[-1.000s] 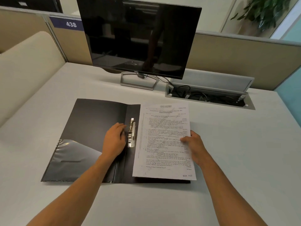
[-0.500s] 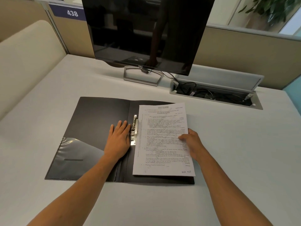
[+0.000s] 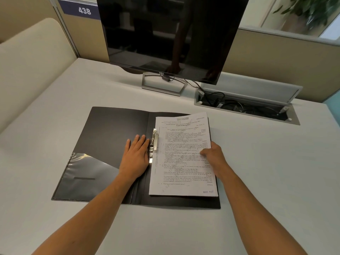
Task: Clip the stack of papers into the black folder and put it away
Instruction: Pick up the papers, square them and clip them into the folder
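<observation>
The black folder [image 3: 112,131] lies open flat on the desk, with a clear pocket low on its left flap. A metal clip [image 3: 154,144] runs along the spine on the right half. The printed stack of papers [image 3: 184,162] lies on the right half, its left edge against the clip. My left hand [image 3: 136,155] rests flat on the left flap, fingers together, fingertips beside the clip. My right hand [image 3: 213,155] grips the right edge of the stack, thumb on top.
A dark Dell monitor [image 3: 165,37] on a metal stand [image 3: 161,85] stands behind the folder. An open cable tray [image 3: 246,105] with wires is sunk in the desk at back right. Partition walls [image 3: 276,57] close the back and left.
The stack has slid left toward the clip under my right hand. My left hand has flattened on the left flap beside the clip. The camera has moved closer.
</observation>
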A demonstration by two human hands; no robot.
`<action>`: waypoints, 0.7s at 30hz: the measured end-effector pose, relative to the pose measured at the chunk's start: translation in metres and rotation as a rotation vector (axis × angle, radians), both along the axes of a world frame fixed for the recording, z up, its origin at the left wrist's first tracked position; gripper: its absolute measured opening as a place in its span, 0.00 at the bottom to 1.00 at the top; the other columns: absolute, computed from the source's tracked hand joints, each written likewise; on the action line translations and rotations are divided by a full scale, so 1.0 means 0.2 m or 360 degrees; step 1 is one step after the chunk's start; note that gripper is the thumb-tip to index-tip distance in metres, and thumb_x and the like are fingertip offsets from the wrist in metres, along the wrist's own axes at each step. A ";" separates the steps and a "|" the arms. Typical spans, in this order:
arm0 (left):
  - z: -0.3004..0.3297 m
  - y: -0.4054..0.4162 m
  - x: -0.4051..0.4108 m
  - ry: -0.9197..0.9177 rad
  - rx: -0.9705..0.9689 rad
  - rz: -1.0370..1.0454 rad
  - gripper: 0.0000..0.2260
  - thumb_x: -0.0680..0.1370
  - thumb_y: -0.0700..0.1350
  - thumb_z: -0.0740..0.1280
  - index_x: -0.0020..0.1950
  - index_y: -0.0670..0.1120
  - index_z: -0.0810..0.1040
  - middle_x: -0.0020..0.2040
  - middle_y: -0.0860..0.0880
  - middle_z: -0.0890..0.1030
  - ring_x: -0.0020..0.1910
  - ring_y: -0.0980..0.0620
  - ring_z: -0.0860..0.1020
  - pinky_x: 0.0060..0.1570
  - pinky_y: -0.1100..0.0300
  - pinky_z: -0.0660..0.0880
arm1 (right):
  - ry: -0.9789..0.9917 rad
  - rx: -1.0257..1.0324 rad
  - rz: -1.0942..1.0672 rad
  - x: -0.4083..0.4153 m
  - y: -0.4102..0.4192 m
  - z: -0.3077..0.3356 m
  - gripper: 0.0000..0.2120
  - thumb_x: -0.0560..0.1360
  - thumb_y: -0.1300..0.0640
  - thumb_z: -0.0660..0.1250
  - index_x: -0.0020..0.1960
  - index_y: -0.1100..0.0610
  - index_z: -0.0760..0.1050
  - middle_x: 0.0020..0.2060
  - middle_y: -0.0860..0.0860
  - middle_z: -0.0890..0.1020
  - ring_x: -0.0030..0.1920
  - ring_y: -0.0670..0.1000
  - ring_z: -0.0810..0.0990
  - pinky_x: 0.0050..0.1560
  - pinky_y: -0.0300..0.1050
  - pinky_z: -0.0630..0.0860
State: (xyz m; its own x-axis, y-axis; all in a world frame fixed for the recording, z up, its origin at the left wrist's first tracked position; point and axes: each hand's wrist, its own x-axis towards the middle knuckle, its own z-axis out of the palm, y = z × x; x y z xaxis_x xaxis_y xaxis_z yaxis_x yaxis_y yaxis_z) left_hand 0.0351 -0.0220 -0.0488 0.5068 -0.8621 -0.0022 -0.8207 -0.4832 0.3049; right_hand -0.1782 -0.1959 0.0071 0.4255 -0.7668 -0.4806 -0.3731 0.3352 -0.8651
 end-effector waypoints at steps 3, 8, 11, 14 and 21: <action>0.00 0.00 0.00 0.0000 0.0002 0.0005 0.32 0.77 0.58 0.38 0.77 0.47 0.60 0.78 0.46 0.59 0.78 0.48 0.51 0.76 0.48 0.40 | 0.0029 -0.0035 0.0026 0.00 0.01 0.01 0.16 0.74 0.69 0.61 0.52 0.50 0.76 0.48 0.47 0.83 0.48 0.51 0.82 0.43 0.45 0.79; 0.01 0.00 -0.01 -0.0016 0.0022 0.0009 0.32 0.77 0.58 0.37 0.77 0.48 0.59 0.78 0.47 0.58 0.78 0.48 0.50 0.76 0.48 0.40 | 0.0076 -0.0101 0.0051 0.00 0.01 0.00 0.15 0.75 0.67 0.61 0.52 0.49 0.76 0.49 0.47 0.83 0.49 0.52 0.83 0.45 0.46 0.80; 0.01 0.00 -0.01 -0.0022 0.0031 0.0007 0.33 0.77 0.58 0.37 0.77 0.48 0.59 0.78 0.47 0.58 0.78 0.48 0.50 0.76 0.48 0.41 | 0.0088 -0.0133 0.0069 0.00 0.02 -0.01 0.14 0.76 0.66 0.61 0.57 0.52 0.74 0.52 0.49 0.82 0.49 0.51 0.82 0.44 0.44 0.80; 0.01 0.00 -0.01 -0.0018 0.0037 0.0002 0.33 0.77 0.58 0.37 0.77 0.47 0.59 0.78 0.47 0.58 0.78 0.48 0.50 0.76 0.47 0.41 | 0.0076 -0.0160 0.0080 0.00 0.03 -0.02 0.15 0.76 0.64 0.62 0.60 0.52 0.72 0.54 0.50 0.81 0.50 0.49 0.81 0.42 0.41 0.78; 0.01 0.00 -0.01 -0.0020 0.0046 0.0008 0.33 0.76 0.58 0.36 0.77 0.48 0.58 0.79 0.47 0.58 0.79 0.49 0.50 0.76 0.48 0.40 | 0.0336 -0.0534 0.0087 0.00 0.05 -0.04 0.19 0.78 0.47 0.63 0.66 0.52 0.68 0.58 0.49 0.78 0.55 0.51 0.79 0.52 0.48 0.79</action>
